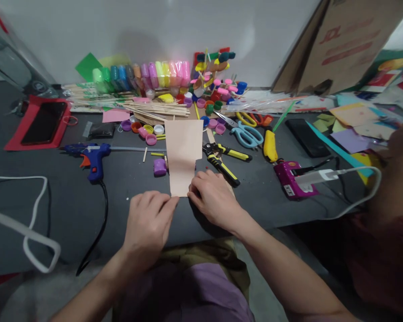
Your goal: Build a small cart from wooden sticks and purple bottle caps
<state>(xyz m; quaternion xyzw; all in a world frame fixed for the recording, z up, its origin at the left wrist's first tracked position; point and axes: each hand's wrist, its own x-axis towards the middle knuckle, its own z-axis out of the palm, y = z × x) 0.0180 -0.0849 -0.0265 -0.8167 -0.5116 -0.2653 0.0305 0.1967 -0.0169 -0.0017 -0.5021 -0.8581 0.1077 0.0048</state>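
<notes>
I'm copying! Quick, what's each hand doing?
Left hand: closed, holding the sheet at its near left corner.
Right hand: closed, holding the sheet's near right corner.

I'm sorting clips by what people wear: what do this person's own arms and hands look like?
The left hand and right hand are bare, without gloves. The forearms are uncovered too; no watch, bracelet or ring shows.

Red "JDL" (pixel 332 34) on the brown cardboard (pixel 339 71), red lettering (pixel 347 52) beneath it too blurred to read
</notes>
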